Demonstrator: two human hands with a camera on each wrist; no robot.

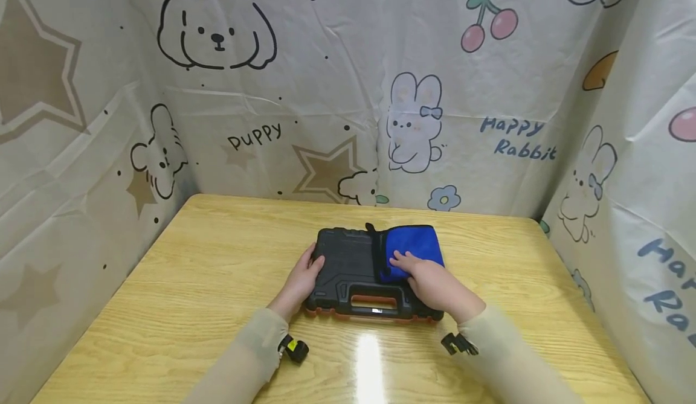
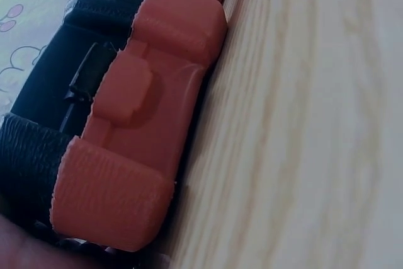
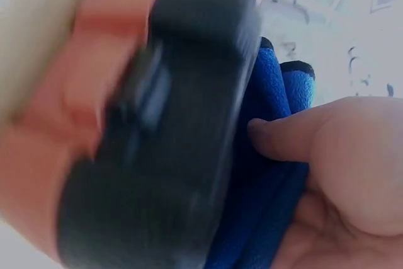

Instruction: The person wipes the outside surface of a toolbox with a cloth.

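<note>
A black plastic carrying case (image 1: 348, 259) with an orange lower half lies flat on the table, its handle toward the near side. My left hand (image 1: 300, 280) grips its left side, thumb at the top edge. In the left wrist view the case's orange side (image 2: 145, 105) and a dark latch fill much of the picture. On the right part of the lid lies a folded blue cloth item (image 1: 415, 244) with black edging. My right hand (image 1: 435, 280) rests on it, fingers stretched out. The right wrist view shows the thumb (image 3: 289, 137) against the blue fabric (image 3: 267, 86).
The wooden table (image 1: 217, 259) extends around the case on all sides. A white curtain (image 1: 326, 90) printed with cartoon animals hangs behind the table and along both sides. Each wrist carries a black strap (image 1: 296, 349) over a pale sleeve.
</note>
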